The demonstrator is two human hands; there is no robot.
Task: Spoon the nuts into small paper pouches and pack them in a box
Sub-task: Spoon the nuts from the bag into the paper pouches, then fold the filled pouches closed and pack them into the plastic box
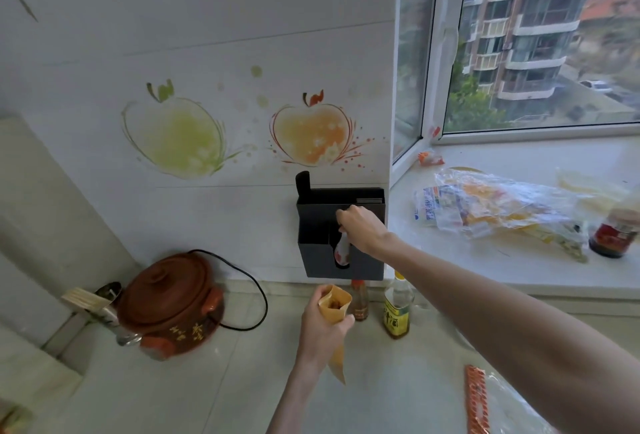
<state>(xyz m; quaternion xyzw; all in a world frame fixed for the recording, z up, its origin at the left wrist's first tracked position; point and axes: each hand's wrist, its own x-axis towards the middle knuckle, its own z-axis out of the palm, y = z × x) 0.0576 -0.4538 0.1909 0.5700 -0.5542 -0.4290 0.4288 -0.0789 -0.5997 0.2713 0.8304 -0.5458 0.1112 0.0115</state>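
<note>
Right hand (360,229) — arm stretched forward to the black wall holder (315,236), fingers curled down, grip grasping the handle end of a white spoon (341,250) that hangs bowl-down in front of the holder. Left hand (323,326) raised over the surface (214,385), grip grasping a small yellow paper pouch (335,305) upright, mouth open, brownish contents inside. Pouch sits below the spoon, apart. Two bottles (396,312) stand just right of the pouch; brown clay pot (169,305) well left; windowsill (485,267) edge to the right.
</note>
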